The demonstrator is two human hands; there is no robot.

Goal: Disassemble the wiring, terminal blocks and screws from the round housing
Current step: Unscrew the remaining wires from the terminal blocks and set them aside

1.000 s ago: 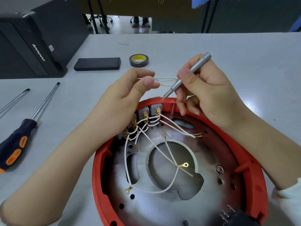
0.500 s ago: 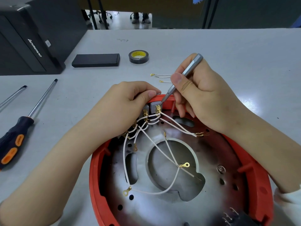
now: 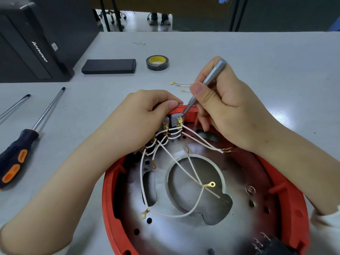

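Round housing [image 3: 294,208], red-rimmed, lies on the surface [image 3: 257,61], near edge. Left hand [image 3: 147,115] curls over the grey terminal blocks [image 3: 174,119] at the far rim, steadying them. Right hand [image 3: 224,105] pinches a slim grey screwdriver [image 3: 207,83], tip at the rightmost brass terminal. Judged step: freeing that terminal's white wires [image 3: 200,140]. Next calls for prying without slipping. Detached leads [image 3: 182,84] lie beyond the rim.

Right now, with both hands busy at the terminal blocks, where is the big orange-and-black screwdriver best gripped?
Take the orange-and-black screwdriver by its thick handle, coming from above on the left. It lies flat on the table, handle toward the near edge, shaft pointing away, apart from the thinner screwdriver beside it.
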